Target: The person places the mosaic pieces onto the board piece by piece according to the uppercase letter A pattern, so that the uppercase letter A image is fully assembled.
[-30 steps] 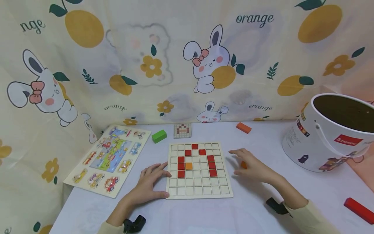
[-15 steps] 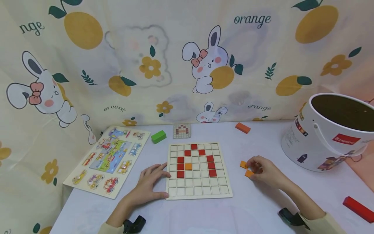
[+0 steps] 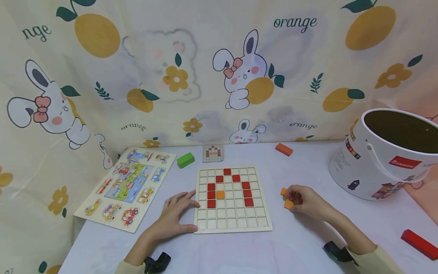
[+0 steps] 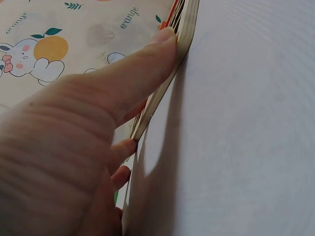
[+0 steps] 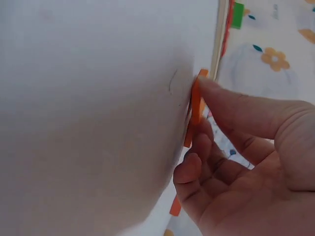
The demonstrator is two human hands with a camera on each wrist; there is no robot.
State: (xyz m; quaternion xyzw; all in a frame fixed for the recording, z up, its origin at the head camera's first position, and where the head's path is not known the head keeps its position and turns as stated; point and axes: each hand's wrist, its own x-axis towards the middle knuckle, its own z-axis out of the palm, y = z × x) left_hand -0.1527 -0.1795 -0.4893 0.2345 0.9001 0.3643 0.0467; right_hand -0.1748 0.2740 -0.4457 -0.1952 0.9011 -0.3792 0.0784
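Note:
A square wooden grid board (image 3: 232,226) lies in front of me, with several red tiles (image 3: 247,193) forming an arch and one orange tile (image 3: 220,195) inside it. My left hand (image 3: 174,217) rests at the board's left edge, fingers spread; in the left wrist view the thumb (image 4: 147,59) lies along the edge. Right of the board, my right hand (image 3: 309,201) pinches a loose orange tile (image 3: 288,204) with thumb and curled fingers. Another orange tile (image 3: 283,191) sits beside the fingertips, partly covered. The right wrist view shows the pinched tile (image 5: 198,96) at the thumb tip.
A small pattern card (image 3: 213,153) lies behind the board, beside a green block (image 3: 186,160). An orange-red block (image 3: 284,149) is at the back. The white bucket (image 3: 359,175) stands right, a red bar (image 3: 420,244) nearer. A vehicle puzzle board (image 3: 128,190) leans left.
My right hand has moved from beside the board rightward to the loose orange tiles, its fingers curling in; the nearer tile has shifted slightly left. The left hand stays put.

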